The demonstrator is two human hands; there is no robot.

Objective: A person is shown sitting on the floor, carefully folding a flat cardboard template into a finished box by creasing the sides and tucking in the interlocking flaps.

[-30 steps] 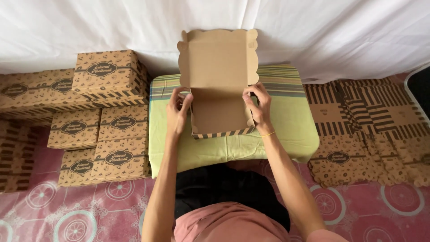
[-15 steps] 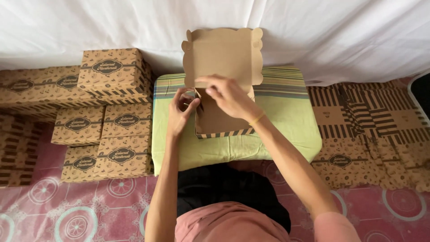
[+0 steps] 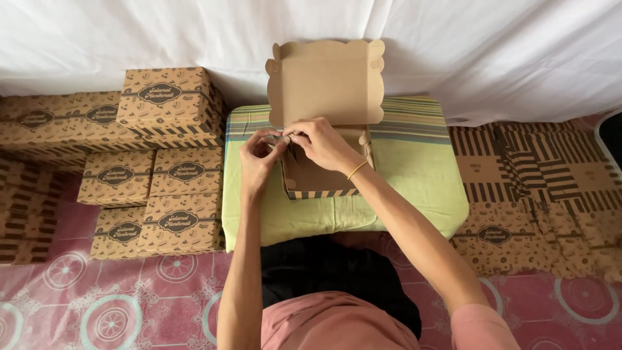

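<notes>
A brown cardboard box (image 3: 324,185) with a striped lower edge sits on a green cloth-covered low table (image 3: 414,175). Its scalloped lid (image 3: 326,81) stands upright at the back. My left hand (image 3: 259,159) and my right hand (image 3: 319,142) meet at the box's left rear corner, fingertips pinching a small cardboard flap there. A thin yellow band circles my right wrist. The box's left wall is partly hidden behind my hands.
Several closed printed brown boxes (image 3: 165,104) are stacked on the left, on a pink patterned floor mat (image 3: 116,304). Flat unfolded box blanks (image 3: 531,188) lie in a pile on the right. A white cloth (image 3: 492,45) hangs behind.
My right hand left the box's right side and crossed to the left rear corner, joining my left hand. The left hand shifted up slightly. The lid stays upright.
</notes>
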